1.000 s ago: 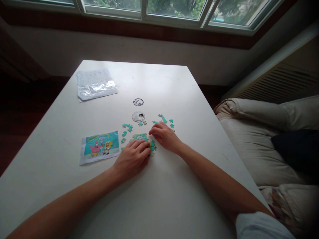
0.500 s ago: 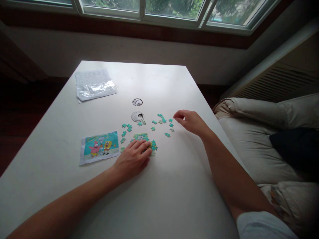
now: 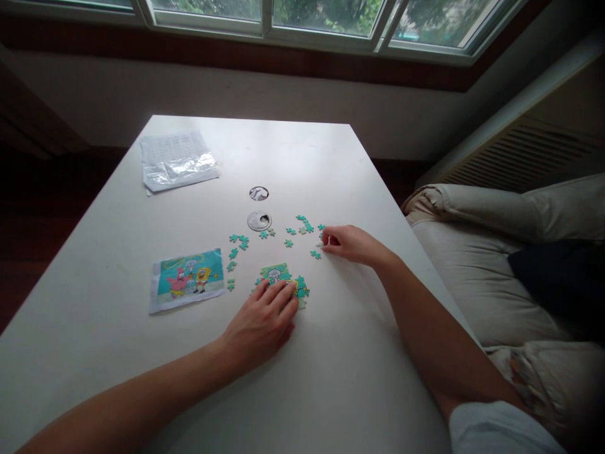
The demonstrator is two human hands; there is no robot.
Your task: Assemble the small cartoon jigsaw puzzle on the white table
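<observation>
Jigsaw section (image 3: pixel 275 273) lies partly under the left hand (image 3: pixel 265 317), fingers slightly parted; light pressure should spare its joins. The right hand (image 3: pixel 350 244) curls by loose pieces (image 3: pixel 316 255); whether its fingertips pinch one, I can't tell.

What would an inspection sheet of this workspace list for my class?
Surface: white table with two round grommet-like fittings.
Work items: partly joined jigsaw puzzle, loose jigsaw pieces, printed SpongeBob picture.
Clutter: printed paper with clear plastic, far left.
Hands: left hand on the jigsaw puzzle; right hand pinched at loose jigsaw pieces, grip unclear.
Cables: nothing seen.
Surroundings: window ahead; beige sofa and dark cushion at right.
</observation>
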